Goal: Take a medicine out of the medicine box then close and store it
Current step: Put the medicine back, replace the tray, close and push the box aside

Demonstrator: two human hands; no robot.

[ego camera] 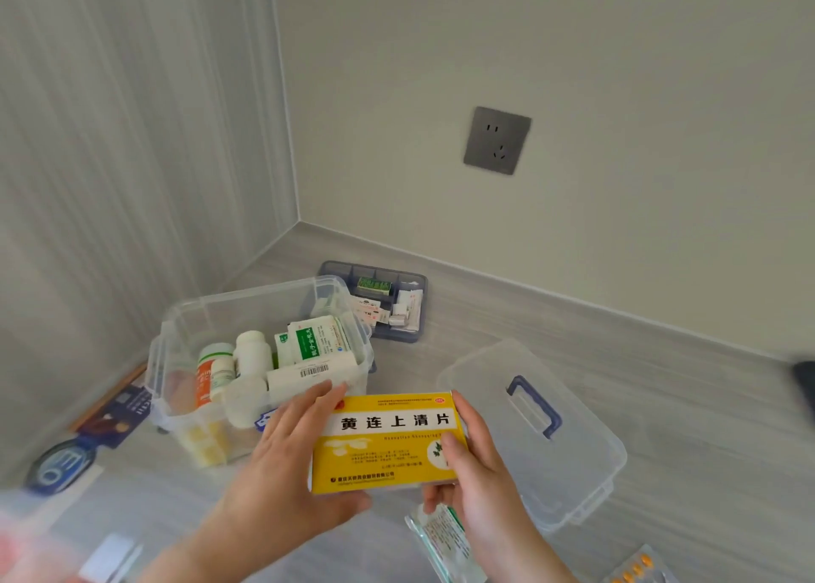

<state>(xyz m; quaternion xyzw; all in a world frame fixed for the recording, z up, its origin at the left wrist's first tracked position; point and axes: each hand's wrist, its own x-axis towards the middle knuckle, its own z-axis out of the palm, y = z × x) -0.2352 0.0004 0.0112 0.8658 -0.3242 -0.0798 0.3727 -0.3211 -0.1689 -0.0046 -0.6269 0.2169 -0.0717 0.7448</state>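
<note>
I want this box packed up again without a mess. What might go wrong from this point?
Both the left hand and right hand hold the yellow medicine carton, so neither is free for closing yet. The divider tray and lid lie out beside the open medicine box; the tray may get forgotten. Upright packets in the box could block the lid.

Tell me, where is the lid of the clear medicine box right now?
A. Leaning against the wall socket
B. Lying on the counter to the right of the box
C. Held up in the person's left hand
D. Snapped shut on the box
B: the clear lid with its blue handle lies on the counter, right of the open medicine box, while both hands hold a yellow medicine carton.
</note>
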